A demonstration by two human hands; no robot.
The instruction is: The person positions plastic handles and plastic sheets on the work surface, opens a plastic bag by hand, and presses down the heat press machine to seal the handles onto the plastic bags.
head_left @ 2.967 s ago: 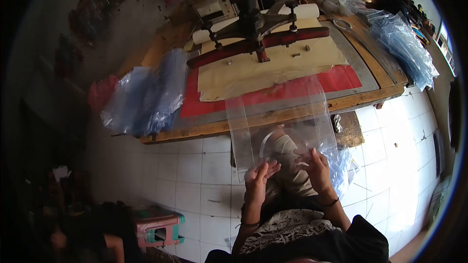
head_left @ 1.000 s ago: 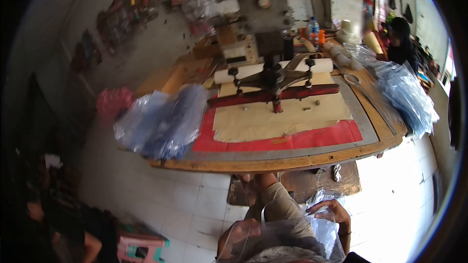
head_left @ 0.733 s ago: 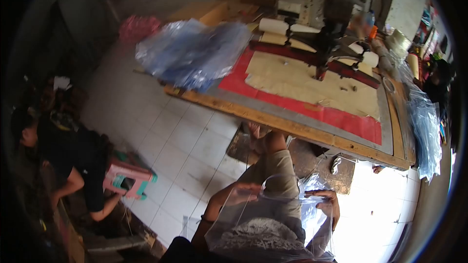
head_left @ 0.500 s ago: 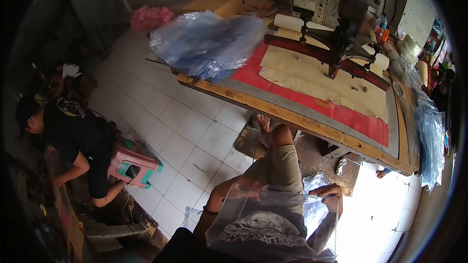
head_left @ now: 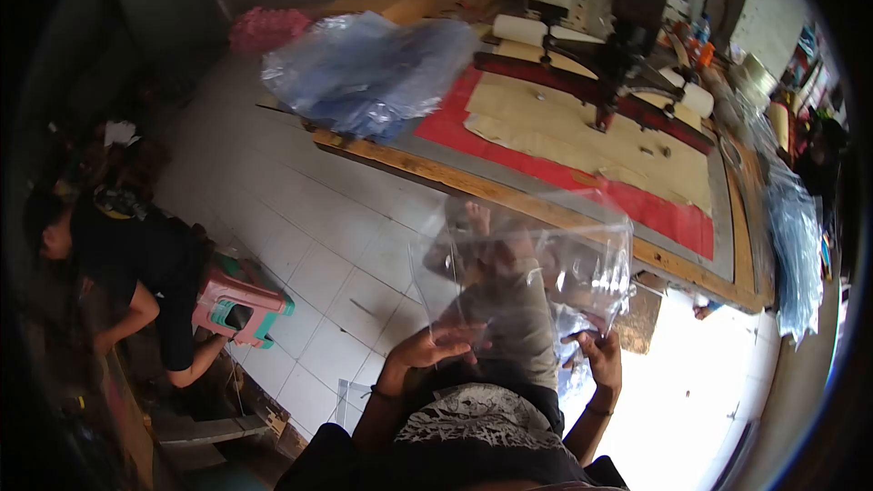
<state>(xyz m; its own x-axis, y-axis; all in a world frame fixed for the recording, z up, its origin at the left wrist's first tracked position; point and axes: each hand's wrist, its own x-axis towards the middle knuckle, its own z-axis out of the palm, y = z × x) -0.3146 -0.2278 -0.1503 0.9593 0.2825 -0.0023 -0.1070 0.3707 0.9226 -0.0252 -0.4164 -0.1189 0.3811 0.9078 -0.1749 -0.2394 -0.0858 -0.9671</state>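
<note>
A clear plastic sheet [head_left: 527, 259] hangs in front of the seated person, its near edge at the fingers of the left hand [head_left: 447, 344] and right hand [head_left: 597, 352]. It points forward, away from the body, its far edge overlapping the table [head_left: 671, 261] in view; foreshortening hides its long axis. Left fingers stretch inward, slightly spread; right fingers curl loosely; whether either pinches the plastic, I cannot tell.
</note>
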